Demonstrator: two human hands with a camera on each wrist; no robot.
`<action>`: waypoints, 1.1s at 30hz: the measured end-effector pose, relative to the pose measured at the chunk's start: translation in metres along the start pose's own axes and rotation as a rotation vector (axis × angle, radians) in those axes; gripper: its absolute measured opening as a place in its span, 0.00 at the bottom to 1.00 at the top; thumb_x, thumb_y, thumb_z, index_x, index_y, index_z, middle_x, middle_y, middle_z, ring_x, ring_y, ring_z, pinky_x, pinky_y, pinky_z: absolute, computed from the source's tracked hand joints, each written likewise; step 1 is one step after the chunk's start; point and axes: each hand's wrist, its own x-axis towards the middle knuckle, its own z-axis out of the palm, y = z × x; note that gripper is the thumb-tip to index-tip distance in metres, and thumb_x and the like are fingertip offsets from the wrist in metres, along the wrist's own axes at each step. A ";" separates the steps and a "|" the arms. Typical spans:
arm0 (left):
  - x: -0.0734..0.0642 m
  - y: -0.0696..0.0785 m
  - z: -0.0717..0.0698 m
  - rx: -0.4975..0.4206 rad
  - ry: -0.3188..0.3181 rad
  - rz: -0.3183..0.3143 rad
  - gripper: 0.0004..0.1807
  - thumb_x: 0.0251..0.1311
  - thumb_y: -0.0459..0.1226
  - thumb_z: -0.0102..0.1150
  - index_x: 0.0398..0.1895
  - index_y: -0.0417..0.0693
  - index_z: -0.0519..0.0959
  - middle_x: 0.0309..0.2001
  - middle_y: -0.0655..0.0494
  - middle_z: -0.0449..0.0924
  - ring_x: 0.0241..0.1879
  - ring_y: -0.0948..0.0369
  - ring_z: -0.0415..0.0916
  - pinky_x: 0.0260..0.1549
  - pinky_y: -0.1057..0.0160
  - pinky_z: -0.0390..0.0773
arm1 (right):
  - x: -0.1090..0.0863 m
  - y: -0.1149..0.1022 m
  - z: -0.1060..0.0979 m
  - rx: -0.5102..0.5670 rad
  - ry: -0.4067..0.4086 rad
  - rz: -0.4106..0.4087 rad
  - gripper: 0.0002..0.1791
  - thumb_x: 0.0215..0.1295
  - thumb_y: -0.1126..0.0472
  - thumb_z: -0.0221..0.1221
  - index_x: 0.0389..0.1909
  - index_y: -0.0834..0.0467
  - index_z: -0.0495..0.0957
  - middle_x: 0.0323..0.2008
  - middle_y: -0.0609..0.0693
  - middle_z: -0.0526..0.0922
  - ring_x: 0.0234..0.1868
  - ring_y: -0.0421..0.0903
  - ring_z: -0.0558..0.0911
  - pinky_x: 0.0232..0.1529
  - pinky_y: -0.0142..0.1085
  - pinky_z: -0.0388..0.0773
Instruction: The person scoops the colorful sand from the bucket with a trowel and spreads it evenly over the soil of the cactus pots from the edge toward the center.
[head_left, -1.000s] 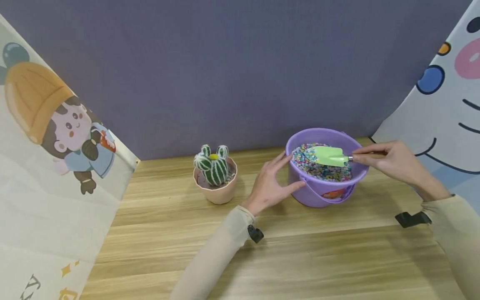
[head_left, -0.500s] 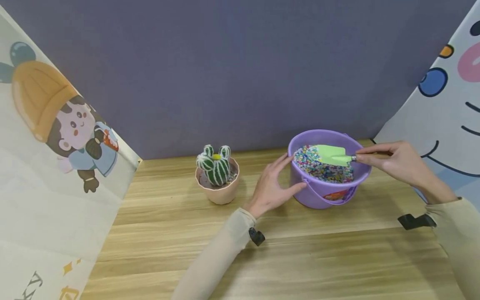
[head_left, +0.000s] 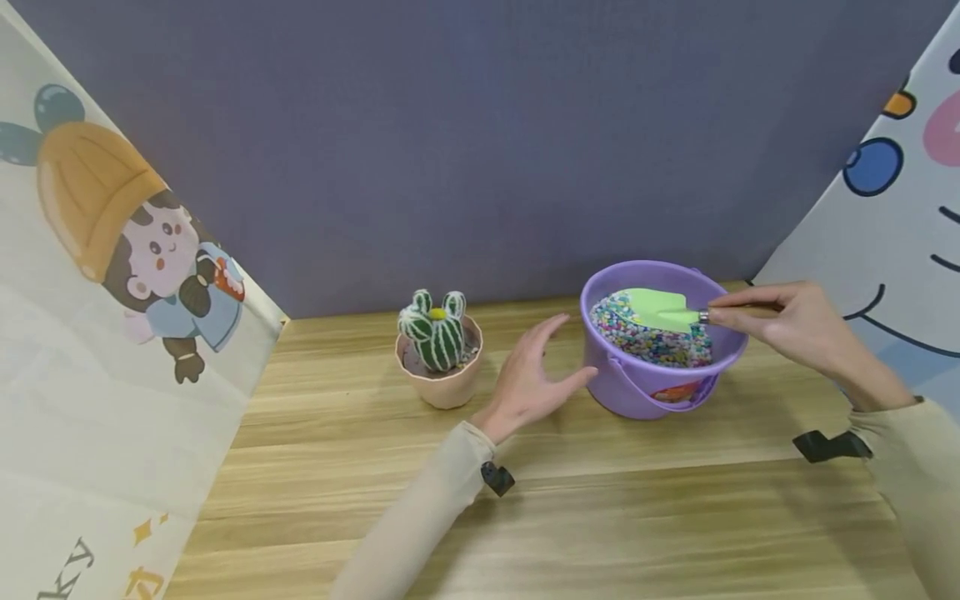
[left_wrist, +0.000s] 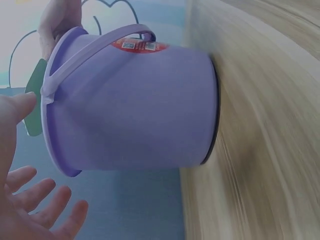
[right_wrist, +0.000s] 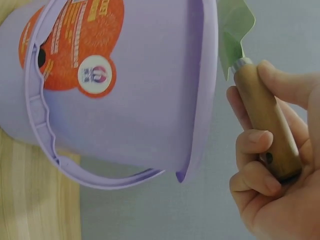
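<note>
My right hand (head_left: 787, 325) grips the wooden handle (right_wrist: 267, 117) of a garden trowel with a light green blade (head_left: 660, 310). The blade is held level over a purple bucket (head_left: 630, 392), which holds small multicoloured pebbles (head_left: 648, 342). In the right wrist view the trowel stands just above the bucket's rim. My left hand (head_left: 528, 379) is apart from the bucket on its left side, fingers spread and nothing in it. Between that hand and the left wall stands a pink pot (head_left: 444, 390) with a knitted-looking green cactus (head_left: 437, 342) in it.
The bucket and pot stand on a wood-grain table (head_left: 570, 525), near its back edge. A grey-blue panel (head_left: 480, 150) rises behind them. White printed panels (head_left: 90, 400) close off both sides. The bucket's handle (left_wrist: 100, 47) hangs down at its front.
My left hand has let go of the bucket's rim and drawn back to the left. The right hand and trowel stay nearly still over the bucket. The view has shifted slightly.
</note>
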 end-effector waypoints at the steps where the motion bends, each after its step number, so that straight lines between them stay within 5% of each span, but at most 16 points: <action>1: -0.001 -0.001 -0.002 -0.003 0.000 0.000 0.47 0.61 0.60 0.72 0.82 0.60 0.65 0.81 0.57 0.67 0.76 0.55 0.69 0.76 0.43 0.70 | 0.000 -0.001 0.001 0.000 0.004 -0.005 0.23 0.68 0.46 0.72 0.55 0.57 0.90 0.38 0.18 0.86 0.42 0.15 0.80 0.40 0.14 0.74; 20: -0.027 -0.022 -0.039 0.011 0.068 0.022 0.40 0.63 0.56 0.71 0.76 0.56 0.71 0.75 0.55 0.74 0.72 0.53 0.73 0.69 0.45 0.77 | 0.003 -0.023 0.018 0.022 -0.023 -0.012 0.25 0.67 0.42 0.72 0.56 0.54 0.89 0.40 0.18 0.85 0.43 0.16 0.81 0.43 0.12 0.73; 33: -0.042 -0.033 -0.059 0.038 0.135 0.084 0.33 0.63 0.49 0.74 0.70 0.53 0.77 0.71 0.53 0.78 0.69 0.52 0.76 0.67 0.47 0.79 | 0.009 -0.037 0.035 0.046 -0.060 -0.054 0.22 0.68 0.47 0.72 0.56 0.55 0.89 0.41 0.31 0.92 0.43 0.21 0.85 0.45 0.14 0.76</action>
